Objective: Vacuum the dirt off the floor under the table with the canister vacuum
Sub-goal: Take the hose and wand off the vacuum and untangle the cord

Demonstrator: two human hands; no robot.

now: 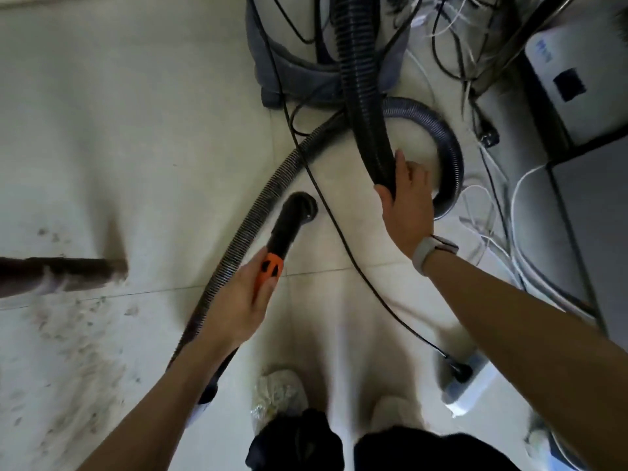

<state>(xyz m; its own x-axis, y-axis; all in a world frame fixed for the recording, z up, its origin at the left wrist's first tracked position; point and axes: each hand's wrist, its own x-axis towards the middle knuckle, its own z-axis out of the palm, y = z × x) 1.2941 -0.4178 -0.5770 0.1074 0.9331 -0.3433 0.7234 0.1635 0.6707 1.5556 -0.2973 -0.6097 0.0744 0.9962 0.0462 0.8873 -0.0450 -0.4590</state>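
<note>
One canister vacuum [299, 62] at top centre, grey, standing on the tiled floor [136, 130]; one ribbed black hose [367, 107] running down from it, looping right and back across the tiles toward lower left. One black nozzle [292, 222] with an orange collar [270, 268], its open mouth pointing up-frame and just above the floor. Two bare hands: left hand [238, 300] wrapped round the orange collar and the hose end behind it, thumb on top, forearm coming up from bottom left; right hand [406, 205] reaching forward with fingers curled round the thick hose section at its lowest bend, a pale wristwatch [430, 253] on that wrist. One thin black power cord [339, 232] crossing diagonally under the right arm to a white power strip [469, 385] at lower right. Two pale shoes [278, 392] at bottom centre. Scattered dirt [68, 334] in a patch at lower left, well apart from the nozzle, beside one dark table leg [61, 273] jutting in from the left edge. Open tiles to the left and centre; right side crowded with tangled white and black cables [475, 205], a dark metal frame and a white box [577, 79]. Some motion blur at the lower edges.
</note>
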